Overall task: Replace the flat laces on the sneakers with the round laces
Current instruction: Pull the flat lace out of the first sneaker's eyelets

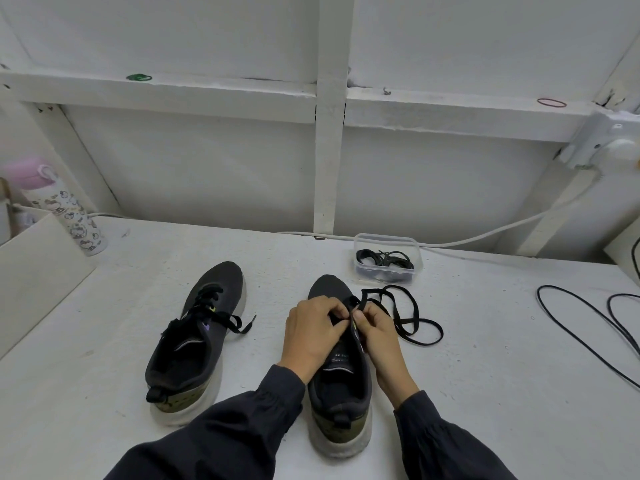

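Two dark sneakers with white soles stand on the white table, toes pointing away from me. The left sneaker (197, 341) still has its flat black lace threaded and untied. Over the right sneaker (341, 403) both hands work at the eyelets. My left hand (313, 336) curls its fingers at the lace rows, and my right hand (375, 332) pinches the flat black lace (410, 318), which trails in loose loops to the right of the shoe. A clear plastic box (388, 258) behind holds coiled round dark laces.
A pink-capped patterned bottle (60, 209) stands at the far left beside a white board (38, 271). A black cable (588, 334) loops over the table's right side. A white cord (485, 237) runs along the back wall to a socket.
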`<act>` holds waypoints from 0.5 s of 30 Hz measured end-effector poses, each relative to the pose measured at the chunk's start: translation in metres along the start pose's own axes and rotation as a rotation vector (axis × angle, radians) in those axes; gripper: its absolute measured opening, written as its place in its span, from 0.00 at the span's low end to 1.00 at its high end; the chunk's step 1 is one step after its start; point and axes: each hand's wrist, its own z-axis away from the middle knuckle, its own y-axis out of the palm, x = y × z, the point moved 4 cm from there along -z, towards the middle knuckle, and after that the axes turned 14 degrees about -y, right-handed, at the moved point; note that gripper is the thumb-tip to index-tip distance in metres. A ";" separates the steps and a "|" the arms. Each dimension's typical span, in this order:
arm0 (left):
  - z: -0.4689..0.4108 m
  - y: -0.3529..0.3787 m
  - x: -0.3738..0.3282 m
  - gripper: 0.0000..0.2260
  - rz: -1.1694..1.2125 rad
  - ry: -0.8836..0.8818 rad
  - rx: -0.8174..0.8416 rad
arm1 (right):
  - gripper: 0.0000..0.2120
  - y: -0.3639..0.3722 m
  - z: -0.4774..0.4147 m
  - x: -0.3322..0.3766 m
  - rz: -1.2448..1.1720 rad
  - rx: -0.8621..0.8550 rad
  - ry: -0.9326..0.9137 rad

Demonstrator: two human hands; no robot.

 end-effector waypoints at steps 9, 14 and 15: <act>0.003 0.003 -0.003 0.05 -0.184 0.020 -0.064 | 0.12 0.001 0.003 0.004 0.031 0.004 0.003; 0.000 0.005 -0.001 0.06 -0.198 0.012 -0.061 | 0.12 0.001 0.001 0.005 0.110 0.026 0.016; 0.000 0.005 -0.001 0.06 -0.198 0.012 -0.066 | 0.12 0.001 0.000 0.005 0.139 0.024 0.013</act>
